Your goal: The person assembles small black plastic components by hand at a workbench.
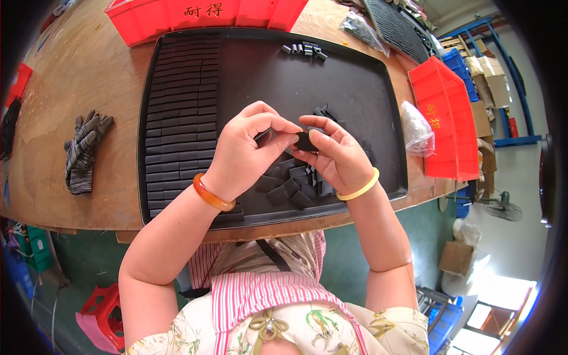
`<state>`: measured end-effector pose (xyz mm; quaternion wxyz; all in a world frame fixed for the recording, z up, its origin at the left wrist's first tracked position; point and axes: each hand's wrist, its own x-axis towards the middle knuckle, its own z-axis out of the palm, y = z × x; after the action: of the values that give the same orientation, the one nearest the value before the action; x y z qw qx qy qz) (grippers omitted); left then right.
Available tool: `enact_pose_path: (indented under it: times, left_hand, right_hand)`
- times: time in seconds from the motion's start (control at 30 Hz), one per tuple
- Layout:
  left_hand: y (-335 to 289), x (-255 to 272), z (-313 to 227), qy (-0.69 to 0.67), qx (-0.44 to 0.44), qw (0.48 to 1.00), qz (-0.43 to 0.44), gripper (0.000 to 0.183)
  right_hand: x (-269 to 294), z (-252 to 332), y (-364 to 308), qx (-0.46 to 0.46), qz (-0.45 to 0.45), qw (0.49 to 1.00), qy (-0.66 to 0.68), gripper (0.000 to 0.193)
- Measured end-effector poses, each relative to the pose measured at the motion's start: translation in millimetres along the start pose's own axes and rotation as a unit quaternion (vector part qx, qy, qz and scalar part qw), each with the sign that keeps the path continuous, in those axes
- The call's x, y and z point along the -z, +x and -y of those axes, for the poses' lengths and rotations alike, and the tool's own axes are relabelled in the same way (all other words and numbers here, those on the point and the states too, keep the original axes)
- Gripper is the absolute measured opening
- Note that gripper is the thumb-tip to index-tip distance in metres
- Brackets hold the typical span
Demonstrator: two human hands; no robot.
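Over the middle of a black tray (266,71), my two hands meet at one small black piece (305,142). My right hand (343,155) grips it between thumb and fingers. The thumb and forefinger of my left hand (248,145) pinch at its left end; whether they hold a second small part is hidden. Below the hands lies a loose heap of flat black pieces (290,188). Neat columns of similar black pieces (180,118) fill the tray's left side. Several short black tubes (305,49) sit near its far edge.
A red bin (207,18) stands behind the tray and another red bin (447,118) to its right. A clear plastic bag (417,130) lies between tray and right bin. Striped grey gloves (87,151) rest on the wooden table (53,195) at left. A red stool (106,313) is on the floor.
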<state>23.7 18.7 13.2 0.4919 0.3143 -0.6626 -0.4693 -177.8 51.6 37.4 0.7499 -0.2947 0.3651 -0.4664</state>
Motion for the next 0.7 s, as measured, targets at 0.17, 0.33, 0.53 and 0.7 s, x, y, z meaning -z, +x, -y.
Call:
enact_pose_path:
  times: [0.17, 0.33, 0.53, 0.7]
  left_hand:
    - [-2, -2, -7, 0.055, -0.023, 0.998, 0.006, 0.035]
    - [-5, -4, -6, 0.142, -0.072, 0.987, 0.007, 0.042]
    - [-5, -4, -4, 0.155, -0.084, 0.984, 0.021, 0.04]
    - [-4, -2, 3, 0.163, -0.113, 0.98, 0.014, 0.038]
  right_hand:
    - [-3, -3, 3, 0.021, 0.007, 1.0, 0.013, 0.038]
    - [-4, -4, 3, 0.022, 0.012, 1.0, 0.011, 0.035]
    - [-1, -4, 4, 0.014, 0.023, 1.0, 0.01, 0.034]
    - [4, -5, 4, 0.005, 0.019, 1.0, 0.019, 0.033]
